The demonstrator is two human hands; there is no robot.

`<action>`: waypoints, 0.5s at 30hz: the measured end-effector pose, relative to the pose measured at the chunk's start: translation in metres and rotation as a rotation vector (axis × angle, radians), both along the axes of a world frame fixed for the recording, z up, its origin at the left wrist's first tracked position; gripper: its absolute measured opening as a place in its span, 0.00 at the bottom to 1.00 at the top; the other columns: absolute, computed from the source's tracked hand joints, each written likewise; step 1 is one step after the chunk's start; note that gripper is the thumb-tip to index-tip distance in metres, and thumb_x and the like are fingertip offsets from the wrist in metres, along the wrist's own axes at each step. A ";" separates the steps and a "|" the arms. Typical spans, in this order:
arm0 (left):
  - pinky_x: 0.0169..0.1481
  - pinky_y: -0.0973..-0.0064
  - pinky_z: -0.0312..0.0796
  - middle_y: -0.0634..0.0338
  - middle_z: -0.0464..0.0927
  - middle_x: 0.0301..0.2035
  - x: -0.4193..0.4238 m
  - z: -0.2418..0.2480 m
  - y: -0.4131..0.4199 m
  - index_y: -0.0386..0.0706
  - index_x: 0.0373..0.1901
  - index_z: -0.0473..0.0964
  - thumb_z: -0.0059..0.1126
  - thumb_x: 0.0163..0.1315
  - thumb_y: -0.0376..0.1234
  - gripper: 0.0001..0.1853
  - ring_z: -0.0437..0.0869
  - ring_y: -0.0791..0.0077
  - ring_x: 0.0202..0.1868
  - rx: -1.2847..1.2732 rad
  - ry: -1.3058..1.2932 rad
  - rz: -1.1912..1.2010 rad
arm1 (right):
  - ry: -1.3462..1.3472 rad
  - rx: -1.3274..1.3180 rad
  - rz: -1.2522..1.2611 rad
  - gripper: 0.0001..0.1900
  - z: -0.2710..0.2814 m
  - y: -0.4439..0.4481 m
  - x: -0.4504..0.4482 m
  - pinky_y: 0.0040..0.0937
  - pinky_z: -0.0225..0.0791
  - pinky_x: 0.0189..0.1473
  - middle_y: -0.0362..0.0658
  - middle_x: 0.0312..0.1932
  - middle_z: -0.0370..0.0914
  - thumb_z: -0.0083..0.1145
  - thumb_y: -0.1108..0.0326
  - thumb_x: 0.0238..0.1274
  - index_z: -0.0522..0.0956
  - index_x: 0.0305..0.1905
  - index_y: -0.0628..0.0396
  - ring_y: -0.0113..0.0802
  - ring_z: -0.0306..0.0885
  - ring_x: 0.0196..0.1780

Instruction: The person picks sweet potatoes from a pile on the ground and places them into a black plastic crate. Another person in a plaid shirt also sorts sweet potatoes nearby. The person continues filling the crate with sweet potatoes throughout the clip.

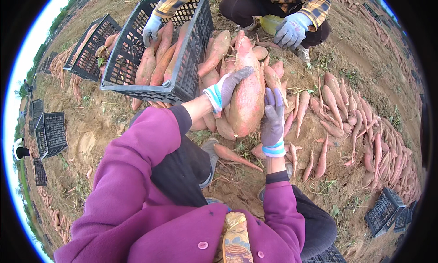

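A very large sweet potato [245, 98] is held upright between my two gloved hands, over a heap of smaller ones. My left hand [230, 86], in a grey and white glove, lies on its upper left side with the thumb across its front. My right hand [274, 117], in a matching glove, rests along its lower right side, fingers pointing away from me; the contact is partly hidden. Just left of the heap, a tilted black plastic crate [137, 89] holds several sweet potatoes [159, 66]. A long thin sweet potato [236, 157] lies on the soil near my shoe.
Across from me a co-worker in a plaid shirt squats, one gloved hand [151, 29] in the crate, the other [292, 30] over a knee. A long row of sweet potatoes [393, 153] runs to the right. More black crates [52, 134] stand on the left and lower right [384, 211].
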State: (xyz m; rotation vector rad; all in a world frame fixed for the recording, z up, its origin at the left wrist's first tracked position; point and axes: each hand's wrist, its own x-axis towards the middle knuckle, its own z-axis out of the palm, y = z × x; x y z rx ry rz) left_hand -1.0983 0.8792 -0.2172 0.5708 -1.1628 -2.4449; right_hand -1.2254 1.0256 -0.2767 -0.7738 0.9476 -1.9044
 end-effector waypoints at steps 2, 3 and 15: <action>0.73 0.64 0.66 0.53 0.74 0.64 -0.002 0.004 -0.001 0.42 0.75 0.61 0.58 0.72 0.48 0.35 0.75 0.63 0.66 0.055 0.101 -0.049 | -0.329 0.060 0.132 0.42 0.003 -0.004 0.010 0.44 0.50 0.81 0.48 0.78 0.60 0.60 0.47 0.69 0.56 0.79 0.55 0.45 0.58 0.80; 0.73 0.63 0.66 0.52 0.74 0.64 -0.004 0.004 -0.003 0.42 0.74 0.62 0.58 0.72 0.49 0.35 0.75 0.63 0.66 0.074 0.231 -0.112 | -0.508 0.106 0.174 0.43 0.005 -0.007 0.013 0.45 0.51 0.80 0.47 0.77 0.62 0.60 0.45 0.69 0.56 0.79 0.55 0.44 0.59 0.80; 0.71 0.68 0.69 0.50 0.75 0.63 -0.020 -0.044 -0.004 0.34 0.69 0.67 0.46 0.79 0.51 0.31 0.75 0.67 0.64 -0.391 -0.089 0.122 | -0.035 0.111 -0.059 0.48 -0.010 -0.005 0.020 0.45 0.62 0.74 0.53 0.72 0.63 0.70 0.62 0.57 0.54 0.78 0.61 0.46 0.66 0.72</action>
